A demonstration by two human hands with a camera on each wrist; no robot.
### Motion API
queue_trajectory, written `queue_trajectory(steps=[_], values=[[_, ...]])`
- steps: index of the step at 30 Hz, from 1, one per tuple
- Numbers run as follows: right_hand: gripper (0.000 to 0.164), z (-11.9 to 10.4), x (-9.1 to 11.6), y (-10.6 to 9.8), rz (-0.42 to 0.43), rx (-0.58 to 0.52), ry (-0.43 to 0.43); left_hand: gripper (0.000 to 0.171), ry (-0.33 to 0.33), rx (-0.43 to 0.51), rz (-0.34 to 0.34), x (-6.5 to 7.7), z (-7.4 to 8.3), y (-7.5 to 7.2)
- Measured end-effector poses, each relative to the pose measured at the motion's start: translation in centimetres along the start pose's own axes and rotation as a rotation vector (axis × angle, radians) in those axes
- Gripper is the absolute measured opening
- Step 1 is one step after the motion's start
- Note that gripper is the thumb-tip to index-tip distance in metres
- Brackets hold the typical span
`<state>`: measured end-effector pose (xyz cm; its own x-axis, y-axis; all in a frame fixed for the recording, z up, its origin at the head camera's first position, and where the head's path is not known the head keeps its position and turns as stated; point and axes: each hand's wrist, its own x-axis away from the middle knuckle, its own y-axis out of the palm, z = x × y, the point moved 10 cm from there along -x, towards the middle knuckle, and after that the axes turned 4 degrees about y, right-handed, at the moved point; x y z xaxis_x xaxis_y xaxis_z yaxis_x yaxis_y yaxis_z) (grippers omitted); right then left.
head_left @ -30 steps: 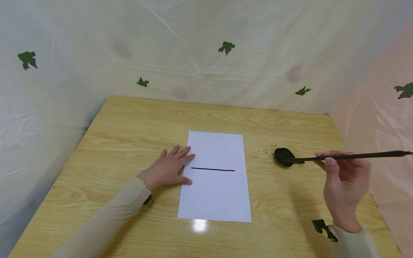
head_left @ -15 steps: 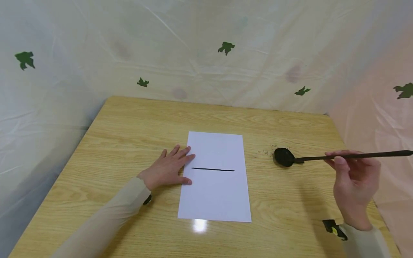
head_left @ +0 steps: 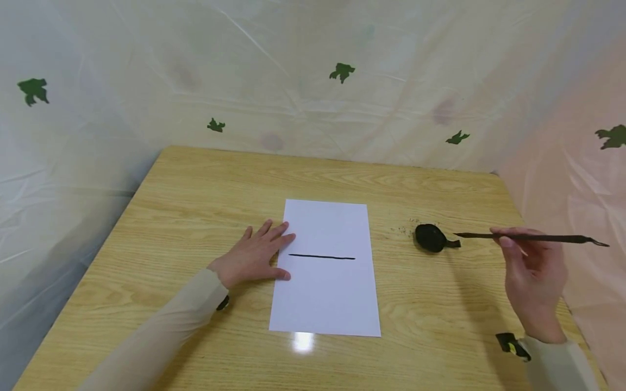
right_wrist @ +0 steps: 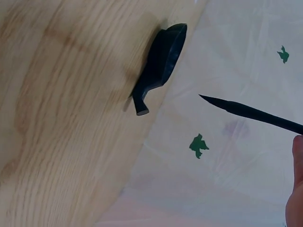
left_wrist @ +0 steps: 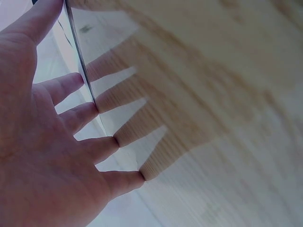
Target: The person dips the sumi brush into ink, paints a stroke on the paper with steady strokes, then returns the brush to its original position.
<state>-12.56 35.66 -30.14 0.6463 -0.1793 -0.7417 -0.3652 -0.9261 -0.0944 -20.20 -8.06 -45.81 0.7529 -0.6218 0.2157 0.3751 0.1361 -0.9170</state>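
Note:
A white sheet of paper (head_left: 325, 304) lies mid-table, with one black horizontal line (head_left: 321, 256) across it. My left hand (head_left: 254, 254) rests spread at its left edge, thumb and fingertips on the paper's margin; in the left wrist view the straight fingers (left_wrist: 102, 146) touch the tabletop. To the right, my right hand (head_left: 533, 271) pinches a dark writing brush (head_left: 543, 238) held almost level. The brush's pointed tip (right_wrist: 213, 100) is raised, just right of a small black ink dish (head_left: 430, 238) with a stub handle (head_left: 454, 244).
The wood-grain table (head_left: 195, 190) bears small dark specks (head_left: 403, 229) left of the dish. Pale sheeting (head_left: 293, 81) with green bird shapes hangs behind and at both sides. A light reflection (head_left: 303, 342) shows below the paper.
The brush tip has come out of the ink dish to its right, lifting clear. My right hand has shifted right with the brush. My left hand and the paper stay put.

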Motion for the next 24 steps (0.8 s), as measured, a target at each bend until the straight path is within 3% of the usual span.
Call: queue_trajectory(steps=[4, 9, 12, 17, 21, 24], values=[[0.019, 0.1, 0.2, 0.4, -0.032, 0.157, 0.007, 0.092, -0.002, 0.002, 0.000, 0.1, 0.0, 0.0], [0.015, -0.2, 0.5, 1.0, -0.087, 0.327, -0.055, 0.092, -0.008, 0.008, -0.002, 0.1, 0.0, 0.0], [0.013, -0.3, 0.7, 1.3, -0.102, 0.352, -0.105, 0.092, -0.010, 0.013, -0.003, 0.1, 0.0, 0.0], [0.034, -0.6, 1.5, 1.7, -0.119, 0.373, -0.220, 0.092, -0.012, 0.015, -0.005, 0.1, -0.1, 0.0], [0.038, -0.7, 2.4, 2.3, -0.177, 0.327, -0.289, 0.092, -0.015, 0.015, -0.006, 0.1, -0.1, 0.0], [0.043, 0.2, 3.3, 2.6, -0.264, 0.417, -0.313, 0.091, -0.014, 0.012, -0.004, 0.1, -0.1, 0.0]])
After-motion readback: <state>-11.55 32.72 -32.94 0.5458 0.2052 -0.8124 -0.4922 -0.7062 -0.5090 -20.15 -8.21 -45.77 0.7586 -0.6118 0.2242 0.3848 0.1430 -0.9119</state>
